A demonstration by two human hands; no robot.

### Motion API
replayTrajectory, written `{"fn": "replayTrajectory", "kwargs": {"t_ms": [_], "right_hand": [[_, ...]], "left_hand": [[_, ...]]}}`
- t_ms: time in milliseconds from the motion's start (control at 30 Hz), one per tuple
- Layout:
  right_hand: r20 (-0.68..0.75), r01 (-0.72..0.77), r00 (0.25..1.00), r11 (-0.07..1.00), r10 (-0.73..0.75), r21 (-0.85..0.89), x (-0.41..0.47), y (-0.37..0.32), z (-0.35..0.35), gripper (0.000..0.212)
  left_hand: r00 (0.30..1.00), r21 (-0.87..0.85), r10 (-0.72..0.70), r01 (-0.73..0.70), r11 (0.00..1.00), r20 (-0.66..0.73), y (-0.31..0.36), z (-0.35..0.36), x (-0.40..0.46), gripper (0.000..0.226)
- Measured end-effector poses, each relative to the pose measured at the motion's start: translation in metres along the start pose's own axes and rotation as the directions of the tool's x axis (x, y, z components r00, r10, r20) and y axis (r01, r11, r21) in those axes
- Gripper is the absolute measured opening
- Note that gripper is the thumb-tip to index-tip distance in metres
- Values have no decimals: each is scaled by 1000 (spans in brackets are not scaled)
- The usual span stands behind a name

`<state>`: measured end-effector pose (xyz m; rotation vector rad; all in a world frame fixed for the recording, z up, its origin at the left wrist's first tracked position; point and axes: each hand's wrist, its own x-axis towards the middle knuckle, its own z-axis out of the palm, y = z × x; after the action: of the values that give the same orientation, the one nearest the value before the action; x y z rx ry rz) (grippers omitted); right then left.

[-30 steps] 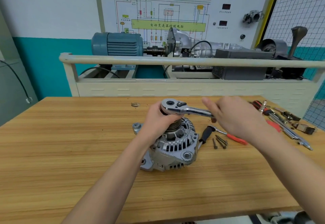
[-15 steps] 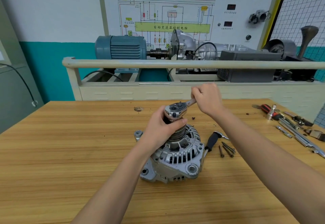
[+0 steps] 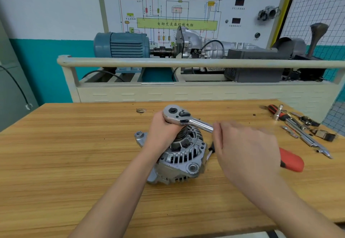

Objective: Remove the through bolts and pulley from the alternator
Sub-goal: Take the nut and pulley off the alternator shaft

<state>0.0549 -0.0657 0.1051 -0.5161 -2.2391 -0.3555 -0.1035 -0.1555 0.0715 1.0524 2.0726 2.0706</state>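
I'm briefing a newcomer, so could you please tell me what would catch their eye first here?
The alternator at the table's centre, with a left hand gripping its pulley and a ratchet on top, the right hand at its handle. Behind stands a blue motor; tools lie far right.

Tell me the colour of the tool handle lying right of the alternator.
Red handle, seen in the head view; partly hidden behind the right hand.

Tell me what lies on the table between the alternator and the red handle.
Head view: the right hand hangs over that stretch between alternator and red handle; only a black tool grip shows.
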Motion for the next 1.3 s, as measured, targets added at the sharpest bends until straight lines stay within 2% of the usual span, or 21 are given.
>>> {"fn": "replayTrajectory", "kwargs": {"t_ms": [67,133,200,333,433,533,633,700,767,833,900,967,1100,1233,1300], "right_hand": [[-23,12,1000,999,-11,36,-2,0,0,45],[49,-17,999,996,13,90,10,8,4,51],[128,-47,991,998,41,48,29,18,15,56],[92,-51,995,983,35,179,68,31,51,60],[83,-14,997,964,-8,267,90,36,75,54],[118,56,987,914,-113,402,106,37,93,52],[116,116,975,873,-192,474,115,38,105,53],[107,143,969,856,-224,497,119,39,109,52],[120,150,962,842,-246,518,124,37,111,51],[139,151,955,833,-262,532,126,34,112,49],[151,144,953,833,-262,534,125,32,111,48],[162,131,955,845,-247,518,122,33,108,50],[95,201,962,903,-254,380,112,38,81,54],[138,168,969,957,-204,235,85,39,55,55],[134,199,964,957,-230,211,70,41,45,54]], "left_hand": [[1000,18,-11,11,1000,11,1,-1,1,14],[999,29,-2,1,1000,32,1,-3,2,20],[999,46,3,-5,999,53,3,-5,2,22],[997,52,-9,5,999,80,6,-4,2,23],[998,34,-39,37,999,57,8,-3,3,23],[993,-9,-88,89,996,74,11,-7,0,25],[974,-131,-150,173,976,168,15,-21,-3,52],[967,-225,-176,216,950,184,23,-26,-2,61],[976,-204,-184,204,957,116,36,-24,3,58],[983,-78,-177,181,980,46,48,-16,13,36],[983,78,-171,166,983,66,52,-7,19,21],[986,148,-137,123,981,93,48,-4,19,21],[993,75,8,-18,997,122,34,-12,12,27],[976,-42,39,-31,999,216,30,-17,18,34],[965,-81,52,-32,996,258,29,-18,18,32]]}}
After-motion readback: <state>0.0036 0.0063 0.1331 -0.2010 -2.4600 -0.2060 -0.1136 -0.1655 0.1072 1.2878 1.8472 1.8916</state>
